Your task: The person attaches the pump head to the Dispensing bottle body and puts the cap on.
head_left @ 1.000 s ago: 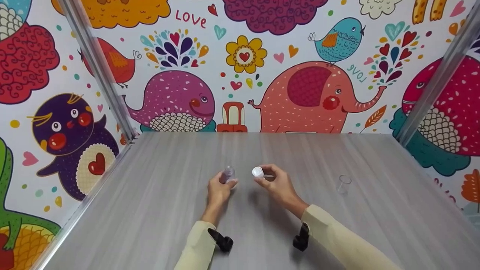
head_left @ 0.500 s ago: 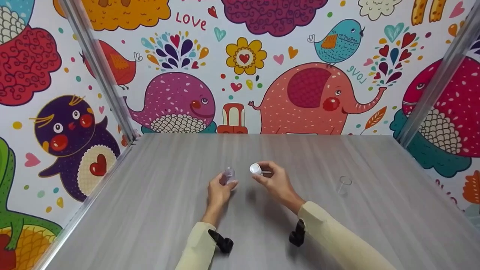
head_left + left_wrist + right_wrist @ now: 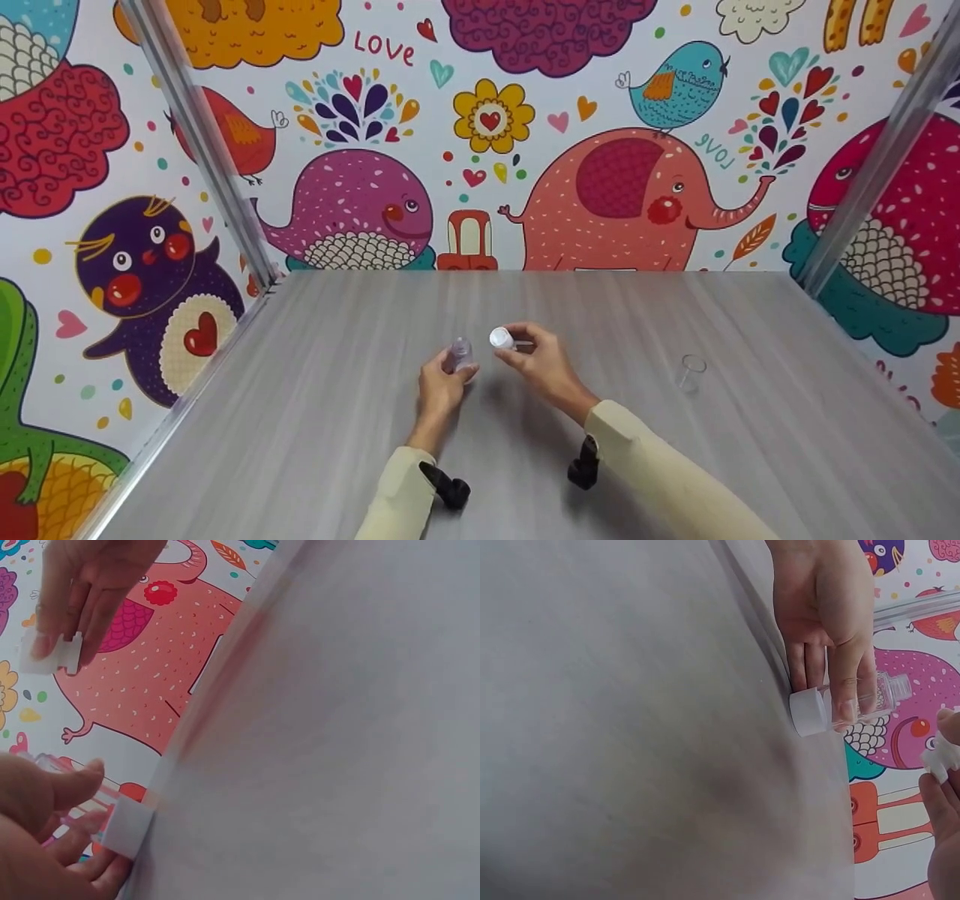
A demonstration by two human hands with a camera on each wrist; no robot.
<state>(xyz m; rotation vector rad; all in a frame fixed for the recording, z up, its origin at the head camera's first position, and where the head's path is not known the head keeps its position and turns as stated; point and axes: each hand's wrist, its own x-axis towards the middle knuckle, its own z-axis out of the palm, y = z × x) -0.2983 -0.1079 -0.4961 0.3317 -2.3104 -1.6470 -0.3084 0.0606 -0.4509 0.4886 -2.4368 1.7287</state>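
Note:
My left hand [image 3: 440, 391] grips a clear bottle [image 3: 462, 351] around its body, near the middle of the table. In the right wrist view the bottle's white base [image 3: 808, 712] is at the table surface and its open threaded neck [image 3: 901, 686] points up. Just to the right, my right hand [image 3: 553, 369] pinches a small white pump top [image 3: 501, 338], raised above the table. A gap separates the pump top from the bottle's neck. The left wrist view shows the pump top's stepped outline [image 3: 73, 654] between thumb and fingers.
A clear, cup-like cap [image 3: 691, 372] stands on the grey wood-grain table [image 3: 337, 420], right of both hands. Cartoon-printed panels [image 3: 600, 195] rise behind the table and at its sides, with metal posts [image 3: 202, 142] at the back corners.
My right hand has moved left with the pump top, narrowing the gap to the bottle. My left hand keeps its hold on the bottle almost in place. The head view has shifted slightly.

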